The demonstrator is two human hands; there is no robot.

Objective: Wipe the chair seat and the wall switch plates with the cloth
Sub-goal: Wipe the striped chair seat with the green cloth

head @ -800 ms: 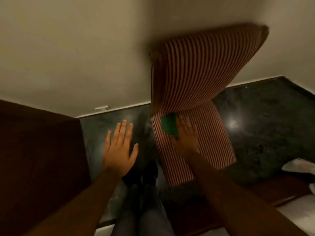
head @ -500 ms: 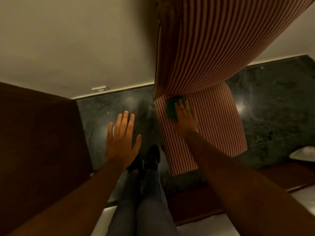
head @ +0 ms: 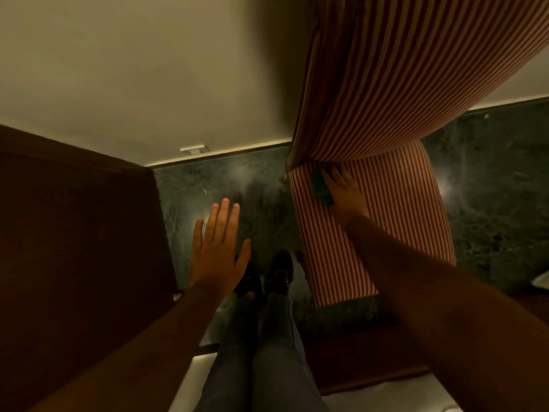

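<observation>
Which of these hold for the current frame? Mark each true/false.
1. The right hand presses the green cloth on the striped chair seat. True.
2. The left hand holds a second cloth. False: it is empty, fingers spread.
3. The cloth lies near the seat's back edge, by the backrest. True.
4. The chair is plain blue. False: red and white stripes.
5. The floor is pale wood. False: dark, glossy stone.

The chair back (head: pixel 416 69) is running off the top and right edges. Below it, the right hand (head: pixel 346 193) is covering most of the green cloth (head: pixel 320 188), and its fingertips are disappearing under the chair back, so its grip is staying unreadable.
</observation>
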